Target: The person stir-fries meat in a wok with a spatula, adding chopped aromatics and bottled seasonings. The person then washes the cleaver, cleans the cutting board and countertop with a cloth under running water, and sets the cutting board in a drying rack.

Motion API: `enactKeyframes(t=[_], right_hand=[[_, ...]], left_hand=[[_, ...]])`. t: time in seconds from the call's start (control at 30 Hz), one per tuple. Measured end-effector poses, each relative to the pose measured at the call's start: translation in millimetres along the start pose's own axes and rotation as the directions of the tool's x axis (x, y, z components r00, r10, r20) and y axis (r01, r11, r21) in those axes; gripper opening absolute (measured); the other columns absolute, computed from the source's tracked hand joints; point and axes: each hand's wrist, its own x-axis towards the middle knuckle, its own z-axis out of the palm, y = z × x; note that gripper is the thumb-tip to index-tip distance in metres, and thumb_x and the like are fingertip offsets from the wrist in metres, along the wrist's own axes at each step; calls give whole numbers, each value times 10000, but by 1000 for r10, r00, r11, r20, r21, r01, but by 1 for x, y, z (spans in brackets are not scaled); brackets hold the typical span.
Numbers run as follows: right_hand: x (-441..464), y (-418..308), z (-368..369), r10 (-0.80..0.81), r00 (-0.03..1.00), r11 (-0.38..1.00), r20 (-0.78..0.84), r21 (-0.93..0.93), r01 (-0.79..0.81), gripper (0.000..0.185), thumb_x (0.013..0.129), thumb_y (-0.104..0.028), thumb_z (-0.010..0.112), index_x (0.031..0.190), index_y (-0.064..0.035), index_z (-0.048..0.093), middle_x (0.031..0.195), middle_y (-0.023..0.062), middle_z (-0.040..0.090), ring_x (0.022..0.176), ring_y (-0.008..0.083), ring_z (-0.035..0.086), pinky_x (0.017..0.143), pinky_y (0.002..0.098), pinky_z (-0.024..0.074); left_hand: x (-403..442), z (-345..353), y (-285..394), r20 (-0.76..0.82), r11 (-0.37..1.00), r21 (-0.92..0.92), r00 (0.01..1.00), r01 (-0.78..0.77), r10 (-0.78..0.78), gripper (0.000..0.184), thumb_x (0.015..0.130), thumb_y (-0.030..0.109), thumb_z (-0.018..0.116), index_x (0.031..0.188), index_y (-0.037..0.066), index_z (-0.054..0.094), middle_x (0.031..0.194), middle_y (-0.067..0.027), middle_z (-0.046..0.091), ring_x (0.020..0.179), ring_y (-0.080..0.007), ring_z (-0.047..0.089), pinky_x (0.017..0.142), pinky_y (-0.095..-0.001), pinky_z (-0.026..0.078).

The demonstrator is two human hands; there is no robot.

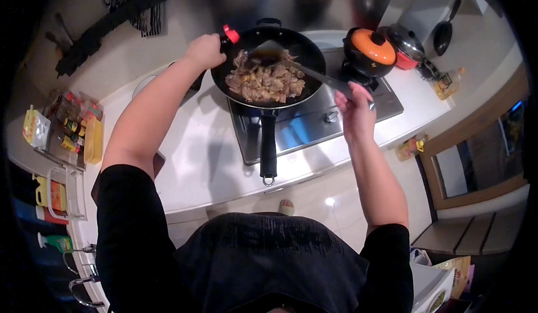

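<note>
Left hand [204, 52] is closed around a dark bottle [226, 43] with a red cap [231, 34], held up at the pan's left rim; whether anything is flowing from it cannot be made out. Right hand [357, 103] grasps the handle end of a spatula [320, 78], whose blurred blade reaches over the far side of the pan [311, 50]. Inside the pan lies the meat [266, 82], in small pieces heaped toward the near side. The pan sits on the left part of the stove [291, 136], toward the far edge of the surface [193, 170], its handle [269, 145] pointing to the near edge. Farther right along that far edge stands a pot with an orange lid [372, 47].

As far as one can judge, cooking is well under way: the meat is cut up and looks browned through. Seasoning and stirring seem to be the step in hand, and look unfinished. All the meat in sight is in the pan, so dishing up appears undone. Any flame is hidden.
</note>
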Motion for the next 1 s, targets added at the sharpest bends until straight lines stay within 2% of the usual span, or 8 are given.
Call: enactKeyframes(t=[0.1,0.4,0.6,0.73,0.8,0.87,0.93,1.0], right_hand=[[-1,-17,1,-243,957,933,161,-231,275,197,849,-134,457,949,25,519,753,121,575,641,180,594,611,268,486],[-28,-8,63,-276,801,661,532,-499,560,143,831,-88,494,919,1,563,747,57,582,634,108,580,587,201,455],[22,-80,99,-121,924,558,364,-745,366,209,824,-158,493,952,-3,547,846,71,573,671,140,583,568,224,478],[103,-117,57,-130,911,523,390,-754,397,164,783,-206,513,821,-56,568,635,33,547,442,85,472,399,203,369],[97,-113,28,-129,953,497,273,-814,300,191,776,-229,518,776,-42,555,563,14,505,410,75,416,366,206,313],[113,-88,14,121,983,801,135,-598,-17,171,770,-203,538,800,-35,552,583,17,519,446,84,460,389,209,376],[108,-53,-43,98,993,890,-66,-440,-117,180,781,-163,544,895,-25,556,700,42,562,568,114,532,505,213,468],[129,1,-104,199,970,970,138,-171,-174,249,799,-132,534,1015,-9,526,866,66,569,719,149,559,646,230,497]], left_hand=[[0,-9,-9,-81,994,-98,995,47,-55,370,633,269,599,861,-17,542,810,-195,589,793,-324,570,711,-381,462],[-32,-34,-41,-405,835,-546,892,-60,-201,380,635,321,619,838,7,553,723,-175,592,726,-314,581,674,-368,454],[-94,-57,-72,-404,392,-890,798,-232,-447,304,691,238,642,865,18,526,710,-99,590,641,-192,571,613,-316,450],[-145,-61,-104,-323,289,-939,771,-188,-548,430,669,287,663,941,-2,497,776,-133,576,741,-261,564,688,-342,429],[-166,-47,-131,-348,388,-916,676,-99,-649,440,670,306,660,931,-8,497,773,-139,575,735,-257,565,677,-337,432],[-186,-44,-177,-339,431,-902,567,32,-751,478,654,328,674,925,-23,495,760,-133,569,709,-225,555,649,-320,434],[-222,-49,-200,-289,381,-918,472,109,-833,440,659,265,685,931,-23,494,776,-128,567,715,-226,547,659,-326,431],[-247,-47,-244,-432,500,-827,280,258,-858,475,657,253,693,972,-40,492,897,-163,572,801,-230,549,716,-323,424]])
